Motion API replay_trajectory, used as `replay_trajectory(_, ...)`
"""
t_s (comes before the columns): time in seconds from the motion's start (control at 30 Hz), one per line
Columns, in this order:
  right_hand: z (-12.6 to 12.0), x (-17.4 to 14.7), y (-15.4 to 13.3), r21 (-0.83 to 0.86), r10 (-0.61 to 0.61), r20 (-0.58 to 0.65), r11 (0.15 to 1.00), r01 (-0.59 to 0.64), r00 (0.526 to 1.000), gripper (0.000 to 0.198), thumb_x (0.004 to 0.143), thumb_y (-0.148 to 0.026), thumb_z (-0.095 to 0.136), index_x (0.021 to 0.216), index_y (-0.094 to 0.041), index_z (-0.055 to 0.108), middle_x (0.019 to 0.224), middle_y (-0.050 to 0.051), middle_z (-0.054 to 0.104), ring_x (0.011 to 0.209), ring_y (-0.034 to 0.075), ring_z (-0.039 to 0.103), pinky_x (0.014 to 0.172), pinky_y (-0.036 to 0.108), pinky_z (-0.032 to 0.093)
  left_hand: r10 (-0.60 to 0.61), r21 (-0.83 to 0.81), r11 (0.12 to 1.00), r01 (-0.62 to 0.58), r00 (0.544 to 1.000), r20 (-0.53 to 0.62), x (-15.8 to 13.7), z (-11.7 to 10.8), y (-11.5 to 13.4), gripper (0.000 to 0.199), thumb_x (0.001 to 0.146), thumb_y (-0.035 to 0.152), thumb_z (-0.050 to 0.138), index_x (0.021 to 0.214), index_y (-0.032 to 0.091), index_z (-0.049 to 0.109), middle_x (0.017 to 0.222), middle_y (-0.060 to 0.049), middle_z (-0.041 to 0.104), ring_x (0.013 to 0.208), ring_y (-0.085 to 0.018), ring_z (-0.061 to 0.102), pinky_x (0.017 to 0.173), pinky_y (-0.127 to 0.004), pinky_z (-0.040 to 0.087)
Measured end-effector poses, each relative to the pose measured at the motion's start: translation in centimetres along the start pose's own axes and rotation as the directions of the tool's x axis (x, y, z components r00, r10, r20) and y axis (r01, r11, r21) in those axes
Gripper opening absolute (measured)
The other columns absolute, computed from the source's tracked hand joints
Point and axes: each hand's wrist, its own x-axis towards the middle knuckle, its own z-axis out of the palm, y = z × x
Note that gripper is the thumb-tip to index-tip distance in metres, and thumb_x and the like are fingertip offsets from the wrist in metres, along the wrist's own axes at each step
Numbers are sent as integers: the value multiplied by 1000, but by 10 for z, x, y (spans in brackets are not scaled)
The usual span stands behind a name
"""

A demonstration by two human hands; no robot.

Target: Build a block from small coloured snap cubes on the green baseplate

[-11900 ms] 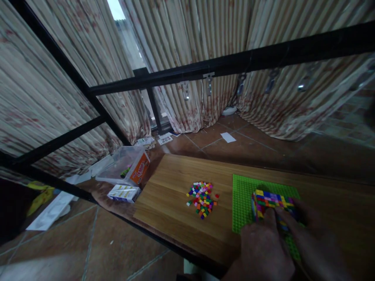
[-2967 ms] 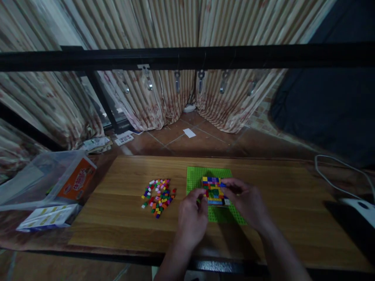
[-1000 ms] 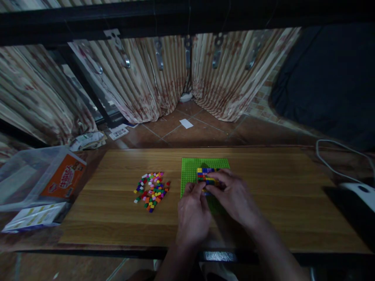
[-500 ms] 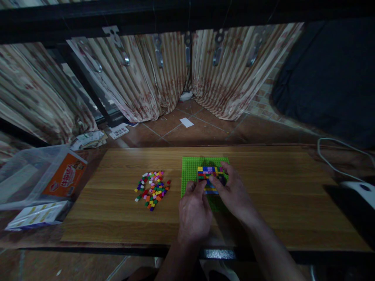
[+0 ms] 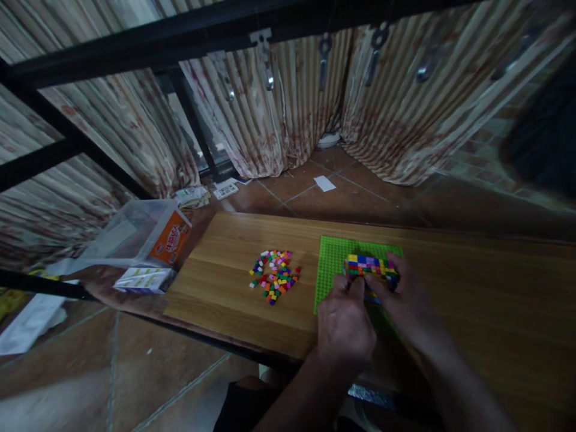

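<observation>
A block structure of many coloured toy bricks (image 5: 369,264) stands on a green studded baseplate (image 5: 330,258). My left hand (image 5: 346,321) is closed at its near left side, thumb and fingertips pressed against the bricks. Around the right side curls my right hand (image 5: 407,300), its thumb on the near face and its fingers at the far right corner. Both hands grip the structure and hide much of its front. Left of the baseplate, a loose pile of small coloured bricks (image 5: 281,282) is spread on the wooden table (image 5: 225,264).
On the left, beyond the table's edge, are a clear plastic bin (image 5: 144,225) with an orange label and a white and yellow box (image 5: 144,280). Striped curtains (image 5: 288,108) hang behind. A white card (image 5: 324,183) lies on the tiled floor.
The view has swung left and tilted, so everything sits further right in the picture. Both hands stay on the brick structure with little visible change in grip.
</observation>
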Motion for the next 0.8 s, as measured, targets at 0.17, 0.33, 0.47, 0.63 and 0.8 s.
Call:
replay_trajectory(0.17, -1, 3, 1, -31, 2, -1, 1000, -2, 1000, 73, 76, -58, 54, 135, -15, 51, 129, 20, 60, 116, 36, 59, 96, 53, 47, 15, -2, 1000, -15, 1000, 21, -1, -2, 0, 43, 85, 19, 44, 127, 18, 56, 112, -10, 60, 86, -22, 64, 76, -32, 54)
replay_trajectory(0.33, 8, 6, 8, 32, -56, -29, 998, 57, 998, 70, 77, -58, 55, 133, -17, 53, 124, 19, 62, 111, 35, 61, 93, 54, 48, 14, 26, 1000, -15, 999, 40, 0, 1, -2, 48, 84, 17, 45, 132, 19, 53, 117, -13, 60, 88, -24, 65, 77, -33, 55)
replay_trajectory(0.47, 13, 5, 14, 108, -68, -47, 991, 73, 997, 71, 78, -59, 55, 135, -16, 51, 127, 20, 61, 114, 36, 59, 97, 57, 45, 63, 33, 997, -63, 998, 24, -1, 2, -7, 50, 87, 18, 44, 136, 18, 51, 119, -14, 60, 91, -25, 66, 80, -34, 55)
replay_trajectory(0.63, 1, 2, 18, 191, -82, 27, 979, 75, 996, 70, 82, -61, 56, 137, -18, 50, 137, 18, 56, 123, 33, 56, 103, 53, 44, 87, -33, 996, -88, 995, -40, 1, -6, -15, 44, 92, 13, 38, 129, 21, 59, 114, -10, 64, 94, -21, 66, 84, -32, 54)
replay_trajectory(0.8, -9, 4, 24, 253, -47, -11, 966, 49, 999, 58, 89, -61, 46, 131, -22, 56, 126, 15, 63, 109, 29, 64, 90, 48, 53, -2, -125, 992, -23, 979, -202, 13, -26, -30, 34, 92, 13, 42, 111, 18, 69, 100, -9, 70, 90, -20, 67, 83, -32, 53)
